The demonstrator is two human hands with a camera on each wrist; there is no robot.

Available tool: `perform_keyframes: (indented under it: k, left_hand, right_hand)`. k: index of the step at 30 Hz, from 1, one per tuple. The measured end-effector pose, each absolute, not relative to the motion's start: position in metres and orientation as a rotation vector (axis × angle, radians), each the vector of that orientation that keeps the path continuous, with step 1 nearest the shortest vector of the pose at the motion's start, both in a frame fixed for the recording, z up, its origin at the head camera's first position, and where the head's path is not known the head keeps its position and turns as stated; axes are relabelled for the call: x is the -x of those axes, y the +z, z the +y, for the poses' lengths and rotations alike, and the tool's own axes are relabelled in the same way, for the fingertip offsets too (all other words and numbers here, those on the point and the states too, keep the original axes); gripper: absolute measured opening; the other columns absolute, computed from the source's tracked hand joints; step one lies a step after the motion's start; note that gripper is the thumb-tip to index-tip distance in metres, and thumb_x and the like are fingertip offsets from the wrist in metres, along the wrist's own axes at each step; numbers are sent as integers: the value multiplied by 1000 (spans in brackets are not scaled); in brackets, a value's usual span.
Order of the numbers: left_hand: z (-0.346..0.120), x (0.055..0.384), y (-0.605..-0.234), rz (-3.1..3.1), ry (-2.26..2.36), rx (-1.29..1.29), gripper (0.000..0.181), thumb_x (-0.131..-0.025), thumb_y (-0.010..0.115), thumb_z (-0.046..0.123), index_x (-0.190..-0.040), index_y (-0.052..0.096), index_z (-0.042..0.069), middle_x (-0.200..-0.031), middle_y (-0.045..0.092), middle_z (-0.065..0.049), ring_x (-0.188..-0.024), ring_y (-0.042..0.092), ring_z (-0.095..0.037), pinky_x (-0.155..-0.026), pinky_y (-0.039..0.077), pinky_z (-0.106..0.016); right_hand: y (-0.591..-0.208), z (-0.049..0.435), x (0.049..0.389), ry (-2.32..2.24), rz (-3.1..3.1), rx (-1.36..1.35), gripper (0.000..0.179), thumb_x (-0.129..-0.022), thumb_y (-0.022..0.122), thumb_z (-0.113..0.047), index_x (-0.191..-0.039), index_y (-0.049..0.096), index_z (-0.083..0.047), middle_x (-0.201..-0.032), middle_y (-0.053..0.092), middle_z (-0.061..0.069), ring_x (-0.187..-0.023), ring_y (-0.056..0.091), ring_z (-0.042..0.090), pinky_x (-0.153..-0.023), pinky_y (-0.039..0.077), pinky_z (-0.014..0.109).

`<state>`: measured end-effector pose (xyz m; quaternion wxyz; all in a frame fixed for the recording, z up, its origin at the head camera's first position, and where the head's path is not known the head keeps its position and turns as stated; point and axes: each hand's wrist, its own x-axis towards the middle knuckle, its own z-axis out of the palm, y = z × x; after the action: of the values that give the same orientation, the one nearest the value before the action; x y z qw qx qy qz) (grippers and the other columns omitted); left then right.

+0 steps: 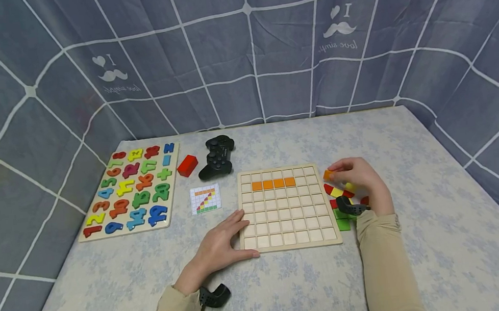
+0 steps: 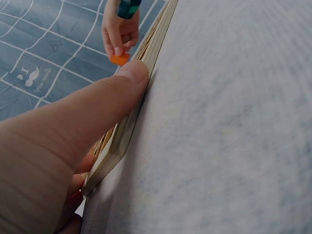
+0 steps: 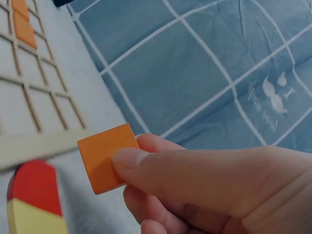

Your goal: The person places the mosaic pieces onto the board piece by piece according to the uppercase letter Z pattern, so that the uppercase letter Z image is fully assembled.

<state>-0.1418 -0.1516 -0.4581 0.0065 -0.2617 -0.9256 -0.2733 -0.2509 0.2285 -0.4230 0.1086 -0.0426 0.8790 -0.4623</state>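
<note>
A wooden grid board [image 1: 293, 246] lies flat on the table, with several orange square tiles [image 1: 273, 184] in a row near its far side. My left hand [image 1: 217, 246] rests at the board's near left corner, thumb along the front edge and fingertips at the left edge. Beyond the board's right edge, my right hand [image 1: 357, 173] pinches one orange square tile [image 3: 105, 158] between thumb and fingers, raised above the table. Red, yellow and green pieces [image 1: 342, 224] lie under and around that hand, partly hidden by it and its wrist camera.
A small pattern card [image 1: 205, 199] with coloured squares lies left of the board. Behind it are a black game controller [image 1: 218, 157] and a red block [image 1: 187, 165]. Farther left lies a number puzzle board [image 1: 167, 221]. A grid-patterned curtain [image 1: 228, 50] encloses the table's back and sides.
</note>
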Motion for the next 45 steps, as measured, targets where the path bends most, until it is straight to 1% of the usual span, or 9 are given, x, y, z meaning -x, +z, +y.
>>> perform_keyframes:
  k: [5, 11, 16, 24, 32, 36, 38, 40, 45]
  left_hand:
    - [-152, 143, -459, -2893, -850, 823, 79, -70, 75, 57, -128, 59, 6, -145, 40, -9, -135, 34, -23, -103, 37, -43]
    - [-152, 143, -459, -2902, -853, 814, 81, -69, 73, 60, -128, 58, 6, -145, 40, -9, -135, 34, -23, -103, 37, -42]
    - [-152, 143, -460, -2907, -843, 816, 82, -69, 72, 61, -128, 58, 6, -145, 40, -9, -135, 34, -23, -103, 37, -42]
    - [-152, 143, -460, -2908, -837, 816, 82, -69, 73, 60, -129, 58, 6, -145, 39, -9, -135, 34, -23, -103, 36, -42]
    - [-152, 143, -459, -2904, -845, 818, 80, -69, 74, 57, -128, 58, 6, -145, 39, -9, -135, 34, -23, -103, 37, -43]
    - [-152, 143, -460, -2898, -843, 818, 80, -69, 74, 58, -128, 58, 6, -145, 39, -9, -135, 34, -23, -103, 37, -43]
    - [-152, 143, -460, -2894, -841, 820, 80, -69, 74, 58, -128, 58, 6, -145, 39, -9, -135, 34, -23, -103, 36, -43]
    - [-152, 143, -460, -2892, -835, 822, 80, -69, 74, 58, -128, 58, 6, -145, 39, -9, -135, 34, -23, -103, 36, -43]
    - [-152, 142, -459, -2901, -823, 824, 80, -70, 74, 58, -128, 58, 6, -145, 39, -10, -135, 34, -23, -103, 37, -42]
  right_hand:
    - [-415, 221, 253, -1332, 2642, 197, 32, -95, 57, -20, -118, 62, 1, -120, 58, 22, -110, 51, 36, -92, 42, 48]
    - [-415, 199, 257, -1327, 2652, 267, 30, -94, 59, -19, -117, 64, -1, -119, 59, 20, -110, 52, 35, -94, 41, 48]
    - [-421, 184, 260, -1295, 2676, 292, 26, -95, 58, -19, -114, 67, -3, -117, 60, 18, -106, 55, 33, -90, 45, 47]
    - [-431, 170, 263, -1230, 2706, 356, 24, -96, 53, -12, -112, 67, -1, -113, 62, 18, -100, 57, 32, -87, 47, 44]
    - [-435, 163, 261, -1196, 2749, 359, 19, -93, 58, -7, -107, 69, -2, -103, 66, 15, -93, 59, 30, -79, 49, 41]
    - [-437, 162, 262, -1189, 2741, 340, 20, -92, 61, -10, -109, 69, -4, -100, 66, 13, -88, 59, 27, -73, 48, 37]
    - [-437, 162, 262, -1201, 2731, 329, 20, -92, 61, -12, -109, 69, -4, -100, 65, 12, -87, 58, 26, -72, 47, 37]
    - [-436, 163, 262, -1216, 2718, 334, 22, -91, 62, -11, -111, 68, -3, -101, 65, 13, -88, 58, 27, -74, 48, 38]
    - [-433, 171, 262, -1292, 2663, 389, 30, -90, 62, -9, -117, 62, 2, -109, 63, 18, -97, 58, 32, -85, 47, 44]
